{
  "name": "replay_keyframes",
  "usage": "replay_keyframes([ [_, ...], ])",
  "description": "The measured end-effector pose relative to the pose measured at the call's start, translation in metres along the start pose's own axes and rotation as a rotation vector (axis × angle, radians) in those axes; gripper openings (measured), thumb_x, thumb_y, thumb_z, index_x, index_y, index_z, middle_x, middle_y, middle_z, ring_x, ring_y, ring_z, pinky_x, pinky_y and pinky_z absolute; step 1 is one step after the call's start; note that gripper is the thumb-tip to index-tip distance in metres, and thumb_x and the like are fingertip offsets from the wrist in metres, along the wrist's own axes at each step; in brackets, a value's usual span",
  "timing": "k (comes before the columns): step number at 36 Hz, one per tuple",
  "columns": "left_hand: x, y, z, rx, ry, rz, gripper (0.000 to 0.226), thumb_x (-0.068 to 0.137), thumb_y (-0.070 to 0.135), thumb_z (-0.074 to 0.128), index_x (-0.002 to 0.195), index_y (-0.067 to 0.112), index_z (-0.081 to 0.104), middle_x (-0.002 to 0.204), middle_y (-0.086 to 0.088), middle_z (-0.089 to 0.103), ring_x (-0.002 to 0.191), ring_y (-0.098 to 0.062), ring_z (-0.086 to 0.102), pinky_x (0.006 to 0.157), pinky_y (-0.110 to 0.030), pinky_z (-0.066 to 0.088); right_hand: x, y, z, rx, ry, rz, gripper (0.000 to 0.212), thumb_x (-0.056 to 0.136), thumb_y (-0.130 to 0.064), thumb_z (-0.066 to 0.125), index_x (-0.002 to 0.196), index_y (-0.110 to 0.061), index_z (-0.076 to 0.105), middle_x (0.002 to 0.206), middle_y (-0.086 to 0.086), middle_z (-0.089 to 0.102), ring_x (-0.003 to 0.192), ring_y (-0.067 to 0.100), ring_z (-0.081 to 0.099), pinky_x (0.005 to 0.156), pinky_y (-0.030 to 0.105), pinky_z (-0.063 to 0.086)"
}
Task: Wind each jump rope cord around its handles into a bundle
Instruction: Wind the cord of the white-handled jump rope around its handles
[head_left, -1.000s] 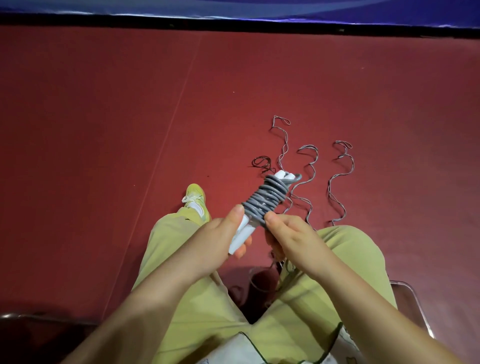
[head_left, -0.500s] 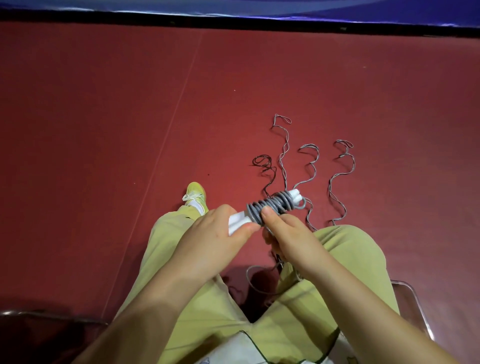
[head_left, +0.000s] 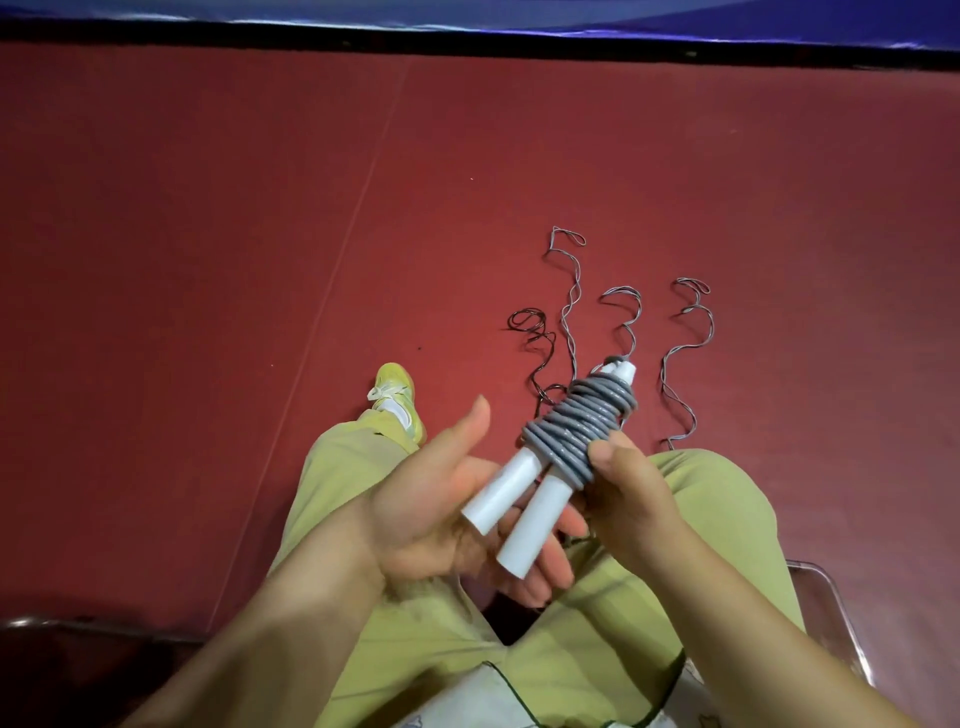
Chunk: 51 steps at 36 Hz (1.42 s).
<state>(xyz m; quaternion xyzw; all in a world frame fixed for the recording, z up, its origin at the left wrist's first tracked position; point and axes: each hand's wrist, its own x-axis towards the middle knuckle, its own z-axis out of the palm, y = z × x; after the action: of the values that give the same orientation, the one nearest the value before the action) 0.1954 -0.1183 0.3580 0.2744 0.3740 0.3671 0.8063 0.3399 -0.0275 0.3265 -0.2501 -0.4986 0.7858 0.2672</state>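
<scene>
The jump rope's two white handles lie side by side, tilted up to the right above my lap, with the grey cord wound thickly round their upper halves. More thin, wavy cords lie loose on the red floor beyond.

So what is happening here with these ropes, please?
A seated person is bundling a jump rope. The right hand grips the grey cord coil wound around two white plastic handles, which splay apart at the near ends. The left hand lies open under them. Four thin wavy cords lie loose on the red floor beyond, not yet wound.
</scene>
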Motion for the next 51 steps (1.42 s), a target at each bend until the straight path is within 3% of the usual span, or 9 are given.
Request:
replay_keyframes([
  [4,0.007,-0.01,-0.003,-0.128,-0.152,-0.011,0.093,0.07,0.083,0.027,0.096,0.006,0.073,0.053,0.0,0.057,0.048,-0.016,0.053,0.059,-0.028,0.047,-0.001,0.0,0.0,-0.177,-0.184,-0.065,0.037,0.07,-0.051,0.062,0.071,-0.014,0.055,0.041,-0.004,0.041,0.036,0.011,0.029,0.041,0.031,0.016],
  [10,0.003,-0.003,-0.004,-0.152,0.054,-0.009,0.076,0.078,0.075,0.025,0.069,0.012,0.067,0.047,-0.002,0.044,0.041,-0.017,0.044,0.056,-0.028,0.035,0.0,-0.006,0.001,-0.286,-0.172,-0.032,0.033,0.09,-0.038,0.045,0.07,-0.012,0.049,0.052,-0.008,0.05,0.043,0.008,0.033,0.042,0.018,0.026],
  [17,0.003,-0.002,-0.005,0.007,0.341,0.14,0.055,0.082,0.066,0.04,0.068,0.02,0.068,0.089,-0.024,0.038,0.049,-0.021,0.043,0.054,-0.032,0.027,0.005,-0.003,0.002,-0.397,-0.108,0.036,0.037,0.09,-0.041,0.04,0.067,-0.013,0.049,0.05,-0.006,0.044,0.042,0.009,0.031,0.039,0.018,0.026],
  [26,0.006,0.0,0.001,0.111,0.505,0.214,0.057,0.085,0.063,0.039,0.066,0.018,0.068,0.082,-0.027,0.047,0.054,-0.025,0.046,0.055,-0.034,0.035,0.007,-0.002,-0.005,-0.535,0.005,0.094,0.053,0.088,-0.058,0.047,0.054,-0.018,0.055,0.044,0.003,0.046,0.036,0.011,0.037,0.039,0.02,0.029],
  [31,0.006,0.005,0.009,0.199,0.628,0.321,0.057,0.1,0.045,0.035,0.052,0.033,0.065,0.077,-0.03,0.05,0.065,-0.033,0.046,0.059,-0.038,0.035,0.008,0.001,-0.003,-0.534,0.088,0.065,0.059,0.086,-0.059,0.048,0.056,-0.009,0.054,0.046,0.006,0.047,0.039,0.015,0.04,0.04,0.021,0.032],
  [37,0.007,0.008,0.005,0.496,0.751,0.203,0.051,0.096,0.048,0.04,0.067,0.013,0.061,0.052,-0.002,0.056,0.053,-0.02,0.052,0.061,-0.027,0.045,0.009,0.001,-0.003,-0.501,0.068,0.094,0.063,0.083,-0.058,0.038,0.069,-0.002,0.063,0.052,0.009,0.062,0.048,0.021,0.053,0.053,0.027,0.041],
  [42,0.013,0.002,-0.006,0.783,0.884,0.164,0.071,0.061,0.079,0.043,0.071,0.009,0.051,0.063,0.003,0.052,0.061,-0.017,0.048,0.07,-0.045,0.047,0.009,0.0,-0.003,-0.476,0.011,0.145,0.068,0.079,-0.074,0.036,0.08,-0.015,0.07,0.069,0.009,0.067,0.065,0.023,0.06,0.069,0.038,0.045],
  [46,0.014,-0.003,-0.009,0.935,0.966,0.129,0.054,0.064,0.073,0.054,0.071,0.02,0.047,0.065,0.01,0.05,0.06,-0.013,0.047,0.058,-0.034,0.037,0.01,-0.005,0.0,-0.572,-0.023,0.191,0.091,0.066,-0.09,0.036,0.084,-0.006,0.066,0.069,0.006,0.059,0.065,0.023,0.056,0.07,0.046,0.046],
  [51,0.013,-0.007,-0.015,0.955,0.986,0.13,0.061,0.052,0.079,0.049,0.079,0.025,0.054,0.076,0.006,0.061,0.073,-0.015,0.058,0.063,-0.034,0.043,0.01,-0.015,0.007,-0.702,0.019,0.214,0.075,0.086,-0.071,0.03,0.067,-0.005,0.061,0.057,0.005,0.056,0.051,0.015,0.052,0.061,0.032,0.041],
])
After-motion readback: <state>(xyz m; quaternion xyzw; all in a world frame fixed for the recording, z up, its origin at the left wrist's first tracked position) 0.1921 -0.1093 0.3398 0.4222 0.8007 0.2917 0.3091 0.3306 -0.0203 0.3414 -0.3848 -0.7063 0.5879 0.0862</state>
